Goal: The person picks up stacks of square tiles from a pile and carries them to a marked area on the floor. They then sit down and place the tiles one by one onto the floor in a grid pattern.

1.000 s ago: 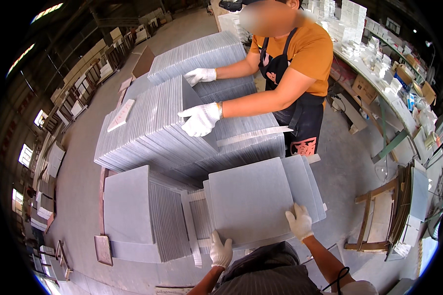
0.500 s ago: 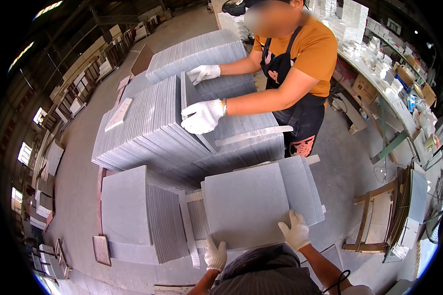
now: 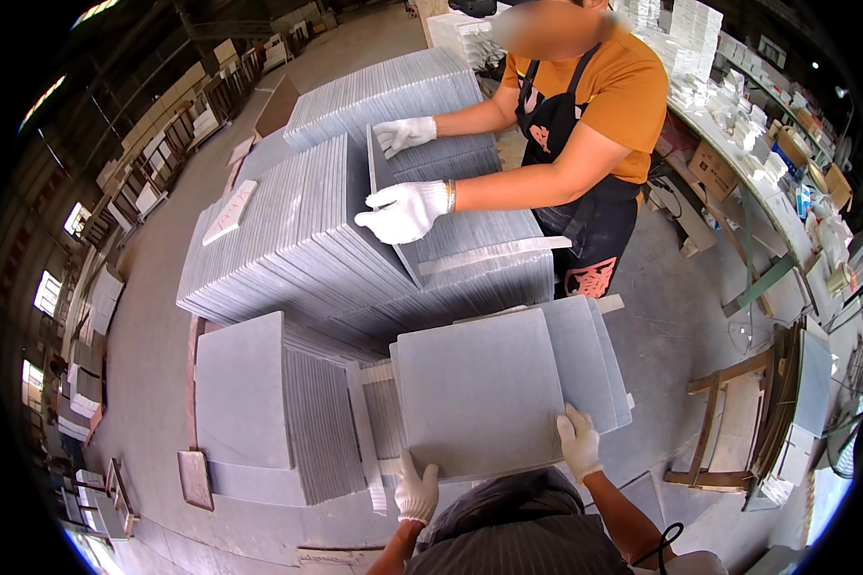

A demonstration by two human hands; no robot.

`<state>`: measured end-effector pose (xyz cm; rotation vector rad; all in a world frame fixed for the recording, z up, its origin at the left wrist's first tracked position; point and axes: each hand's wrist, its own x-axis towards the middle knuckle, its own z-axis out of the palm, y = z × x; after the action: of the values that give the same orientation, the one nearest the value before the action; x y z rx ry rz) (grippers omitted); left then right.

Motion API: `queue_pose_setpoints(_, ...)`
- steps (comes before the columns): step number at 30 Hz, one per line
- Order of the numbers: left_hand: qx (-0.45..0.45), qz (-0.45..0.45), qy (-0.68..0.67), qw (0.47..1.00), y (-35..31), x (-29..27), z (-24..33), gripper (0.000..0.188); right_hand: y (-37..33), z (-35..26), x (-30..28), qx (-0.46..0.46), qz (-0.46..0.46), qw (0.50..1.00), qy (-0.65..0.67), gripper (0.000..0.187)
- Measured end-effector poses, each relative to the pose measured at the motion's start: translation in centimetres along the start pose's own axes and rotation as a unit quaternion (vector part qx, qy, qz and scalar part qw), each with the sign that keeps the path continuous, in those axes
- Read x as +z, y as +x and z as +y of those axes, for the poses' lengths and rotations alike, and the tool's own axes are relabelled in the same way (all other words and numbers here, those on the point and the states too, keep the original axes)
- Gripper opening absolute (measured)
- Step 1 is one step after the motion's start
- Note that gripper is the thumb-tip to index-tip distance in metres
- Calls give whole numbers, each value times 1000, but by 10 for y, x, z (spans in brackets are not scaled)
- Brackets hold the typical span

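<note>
A square grey stone tile [image 3: 479, 398] lies in front of me, with more grey tiles [image 3: 585, 355] showing from under its right side. My left hand [image 3: 416, 487], in a white glove, is closed on the near left corner. On the near right corner my right hand [image 3: 578, 443], gloved too, is closed with its thumb on top and its other fingers partly hidden. To the left, a row of upright grey tiles [image 3: 244, 398] stands packed face to face. White strips [image 3: 366, 436] run between that row and the tile I hold.
Across from me a person [image 3: 594, 125] in an orange shirt and white gloves holds an upright tile [image 3: 382, 163] beside a long stack of tiles [image 3: 288, 230]. A white piece [image 3: 230, 211] lies on that stack. A wooden rack [image 3: 738, 422] holding slabs stands at right.
The other person has drawn the upright tile to the right, widening its gap from the stack. My hands keep their hold on the tile, with only a slight shift in view.
</note>
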<state>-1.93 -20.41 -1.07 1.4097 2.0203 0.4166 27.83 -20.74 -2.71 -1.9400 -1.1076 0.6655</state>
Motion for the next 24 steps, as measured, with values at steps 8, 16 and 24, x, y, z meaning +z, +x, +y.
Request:
queue_pose_setpoints(8,12,3,4,1000,1,-2,1,65,1,2,-3,-23,6,998,50,36)
queue_pose_setpoints(16,46,21,-30,998,5,-3,-5,56,-2,2,-4,-10,8,998,69,36)
queue_pose_setpoints(24,58,24,-58,996,8,-3,-11,54,-2,23,3,63,30,985,155,42)
